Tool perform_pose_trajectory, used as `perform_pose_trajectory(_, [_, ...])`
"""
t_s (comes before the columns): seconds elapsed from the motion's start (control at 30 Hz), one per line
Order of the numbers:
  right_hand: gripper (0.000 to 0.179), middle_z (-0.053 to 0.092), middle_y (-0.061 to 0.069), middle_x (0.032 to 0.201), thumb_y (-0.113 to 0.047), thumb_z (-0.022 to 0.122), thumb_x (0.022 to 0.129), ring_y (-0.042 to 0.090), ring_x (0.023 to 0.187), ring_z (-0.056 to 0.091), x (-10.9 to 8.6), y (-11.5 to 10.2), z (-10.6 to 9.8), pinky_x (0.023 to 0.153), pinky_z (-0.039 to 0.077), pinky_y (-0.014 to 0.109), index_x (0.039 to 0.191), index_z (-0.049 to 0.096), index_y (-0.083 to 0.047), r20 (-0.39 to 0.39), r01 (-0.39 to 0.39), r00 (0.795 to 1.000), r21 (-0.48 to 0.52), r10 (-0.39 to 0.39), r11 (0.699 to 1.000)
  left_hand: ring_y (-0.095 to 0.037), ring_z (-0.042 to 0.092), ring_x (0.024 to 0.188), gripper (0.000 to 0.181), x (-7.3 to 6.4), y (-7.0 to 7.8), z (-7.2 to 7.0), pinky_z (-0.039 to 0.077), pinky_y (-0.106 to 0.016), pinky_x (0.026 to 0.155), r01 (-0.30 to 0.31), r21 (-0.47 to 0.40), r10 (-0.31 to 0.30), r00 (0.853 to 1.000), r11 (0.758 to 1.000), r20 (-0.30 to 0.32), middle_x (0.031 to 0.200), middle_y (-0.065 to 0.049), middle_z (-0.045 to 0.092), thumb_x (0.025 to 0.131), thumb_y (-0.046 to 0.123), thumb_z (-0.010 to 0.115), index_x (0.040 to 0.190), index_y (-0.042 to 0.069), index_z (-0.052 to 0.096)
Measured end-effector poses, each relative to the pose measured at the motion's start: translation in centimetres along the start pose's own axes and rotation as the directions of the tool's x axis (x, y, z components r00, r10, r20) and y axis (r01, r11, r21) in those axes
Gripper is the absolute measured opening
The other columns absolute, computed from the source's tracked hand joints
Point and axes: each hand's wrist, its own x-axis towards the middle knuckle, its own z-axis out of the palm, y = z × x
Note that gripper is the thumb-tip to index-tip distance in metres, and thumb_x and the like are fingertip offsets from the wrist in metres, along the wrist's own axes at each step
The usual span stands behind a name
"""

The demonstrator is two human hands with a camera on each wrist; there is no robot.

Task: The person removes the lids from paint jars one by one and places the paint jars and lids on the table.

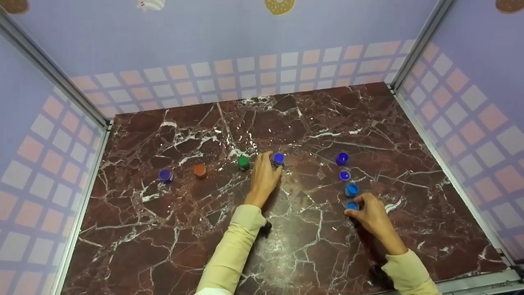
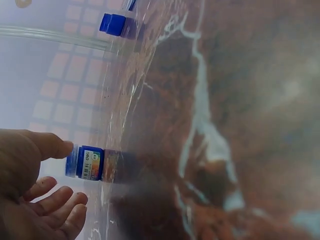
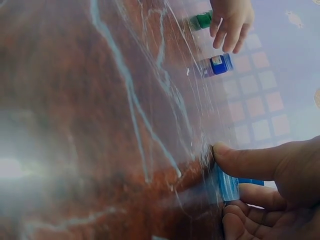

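Nearer a light-blue jar (image 1: 351,190), my right hand (image 1: 373,215) pinches a round, ribbed, plastic-looking light-blue cap (image 1: 352,206) just on my side of it, while my left hand (image 1: 264,174), loose-fingered and grasping nothing, lies well leftward beside an upright, capped dark-blue jar (image 1: 278,159) on the glossy, white-veined table (image 1: 303,246).

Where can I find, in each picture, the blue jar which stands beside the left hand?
Head: the blue jar is near the picture's centre.
Left wrist: the blue jar is at lower left, label showing.
Right wrist: the blue jar is at upper right.
Shared landmark: the left hand, close by it in all three.
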Motion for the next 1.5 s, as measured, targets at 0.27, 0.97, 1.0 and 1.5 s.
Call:
perform_pose_trajectory(0.27, [0.039,0.067,0.021,0.096,-0.011,0.091,0.077,0.036,0.087,0.063,-0.1,-0.2,0.0,0.081,0.051,0.053,0.098,0.066,0.009,0.010,0.007,1.000,0.002,-0.007,1.000,-0.036,0.056,0.120,0.067,1.2,0.1,0.9,0.046,-0.044,0.106,0.044,-0.012,-0.043,0.998,0.999,0.044,0.127,-0.021,0.057,0.084,0.020,0.087,0.139,-0.002,0.054])
perform_pose_trajectory(0.97, [0.037,0.062,0.020,0.096,-0.010,0.088,0.081,0.037,0.090,0.061,-0.7,-0.5,0.1,0.084,0.050,0.055,0.100,0.063,0.009,0.016,-0.001,1.000,-0.013,0.002,1.000,-0.036,0.057,0.114,0.041,1.4,-0.2,1.7,0.046,-0.044,0.102,0.014,0.005,-0.014,0.996,1.000,0.082,0.114,-0.018,0.060,0.085,0.013,0.084,0.116,-0.003,0.062])
perform_pose_trajectory(1.0, [0.037,0.062,0.020,0.096,-0.010,0.088,0.080,0.038,0.090,0.061,-0.7,-0.5,0.1,0.084,0.050,0.055,0.100,0.063,0.009,0.015,-0.002,1.000,-0.015,0.002,1.000,-0.037,0.057,0.113,0.041,1.4,-0.2,1.6,0.046,-0.044,0.102,0.009,0.006,-0.010,0.996,1.000,0.086,0.114,-0.019,0.061,0.085,0.012,0.084,0.116,-0.004,0.062])
perform_pose_trajectory(1.5, [0.032,0.061,0.025,0.098,-0.002,0.082,0.080,0.043,0.094,0.060,-0.4,-0.2,0.6,0.088,0.049,0.059,0.103,0.064,0.012,-0.022,0.020,1.000,-0.023,-0.020,1.000,-0.037,0.059,0.113,0.040,0.3,-0.3,0.9,0.048,-0.045,0.102,-0.029,0.023,0.027,0.993,0.999,0.115,0.115,-0.020,0.061,0.084,0.009,0.084,0.115,-0.006,0.064])
